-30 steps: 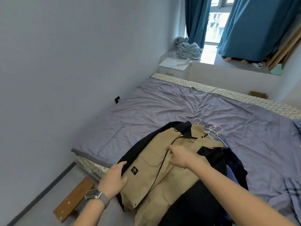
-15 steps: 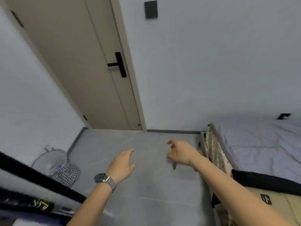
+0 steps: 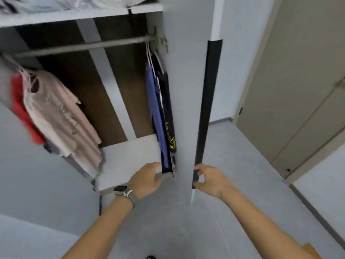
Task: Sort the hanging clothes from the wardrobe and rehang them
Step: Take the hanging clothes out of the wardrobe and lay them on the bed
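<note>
1. Grey wardrobe (image 3: 179, 90) stands open, its rail (image 3: 84, 46) running across under the top shelf (image 3: 74, 14).
2. At the rail's right end hang a blue garment (image 3: 155, 113) and a black garment with yellow print (image 3: 169, 116), pressed against the right side panel.
3. At the rail's left end hang pale pink tops (image 3: 61, 113) beside a red garment (image 3: 20, 109).
4. Left hand (image 3: 147, 177), with a watch (image 3: 123, 190) on its wrist, reaches to the blue garment's lower hem with loosely curved fingers; whether it grips the cloth I cannot tell.
5. Right hand (image 3: 210, 179) pinches the lower end of the black strip (image 3: 205, 113) along the door's edge.
6. Beige door (image 3: 298, 81) stands at the right, grey floor (image 3: 242, 165) below.
</note>
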### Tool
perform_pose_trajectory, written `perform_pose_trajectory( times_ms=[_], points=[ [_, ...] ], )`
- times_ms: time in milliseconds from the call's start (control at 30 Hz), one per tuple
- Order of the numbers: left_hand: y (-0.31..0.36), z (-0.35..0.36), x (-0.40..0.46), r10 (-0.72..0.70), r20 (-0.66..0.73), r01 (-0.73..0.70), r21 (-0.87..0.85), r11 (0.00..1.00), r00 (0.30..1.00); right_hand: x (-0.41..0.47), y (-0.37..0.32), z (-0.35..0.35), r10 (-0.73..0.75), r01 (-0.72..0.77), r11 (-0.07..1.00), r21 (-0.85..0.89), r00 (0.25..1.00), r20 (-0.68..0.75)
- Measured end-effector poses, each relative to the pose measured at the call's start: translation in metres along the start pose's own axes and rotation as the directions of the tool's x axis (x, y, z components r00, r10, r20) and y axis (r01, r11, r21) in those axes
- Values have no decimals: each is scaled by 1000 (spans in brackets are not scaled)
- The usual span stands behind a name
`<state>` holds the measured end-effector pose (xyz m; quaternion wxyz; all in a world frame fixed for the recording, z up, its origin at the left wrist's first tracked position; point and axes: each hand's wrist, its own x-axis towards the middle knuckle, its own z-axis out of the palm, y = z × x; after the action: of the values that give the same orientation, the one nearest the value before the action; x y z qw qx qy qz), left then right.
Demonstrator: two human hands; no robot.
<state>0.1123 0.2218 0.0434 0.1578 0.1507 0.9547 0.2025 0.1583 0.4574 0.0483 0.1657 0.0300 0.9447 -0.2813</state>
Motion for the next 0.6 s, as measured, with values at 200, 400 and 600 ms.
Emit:
perform_pose_trajectory(
  times_ms=[200,400,600],
  points=[
    [-123,-62,-17,-244,-164,231,-96,968,956,98,-118,41,-191,200,978,-61,972,134],
    [-229,-106,-16,-391,-179,357,-192,914,903,167,-223,89,-273,282,960,0,929,249],
    [-292,-145,0,-411,-259,331,-301,894,874,225,-289,115,-294,266,954,141,925,242]
  ],
)
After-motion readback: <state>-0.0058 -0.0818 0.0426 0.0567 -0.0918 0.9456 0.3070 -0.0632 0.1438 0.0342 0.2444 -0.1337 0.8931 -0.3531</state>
